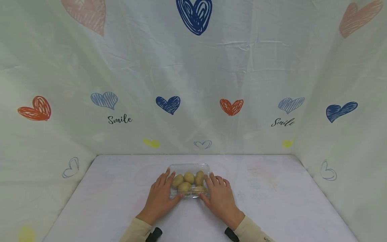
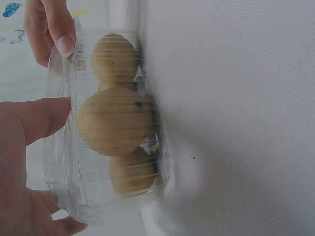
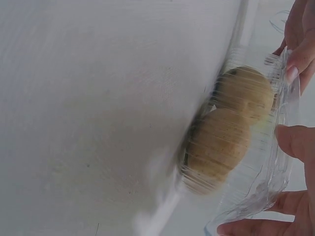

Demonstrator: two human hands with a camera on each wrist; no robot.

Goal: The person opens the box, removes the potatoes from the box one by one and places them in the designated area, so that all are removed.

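A clear plastic box [image 1: 188,164] stands on the table with several small potatoes [image 1: 189,177] inside. My left hand [image 1: 161,195] holds its left side, thumb at the front rim and fingers along the side. On the opposite side my right hand [image 1: 220,200] grips it the same way. In the left wrist view potatoes [image 2: 115,120] show through the ribbed front wall, and the thumb presses the rim. The right wrist view also shows potatoes [image 3: 219,140] behind the clear plastic. Whether the lid is fully snapped down, I cannot tell.
The white table [image 1: 121,208] reaches back to a pale cloth backdrop [image 1: 193,74] printed with hearts and the word Smile. More of this cloth hangs at the left and right. Dark bands [image 1: 154,234] sit at both wrists, by the beige sleeves.
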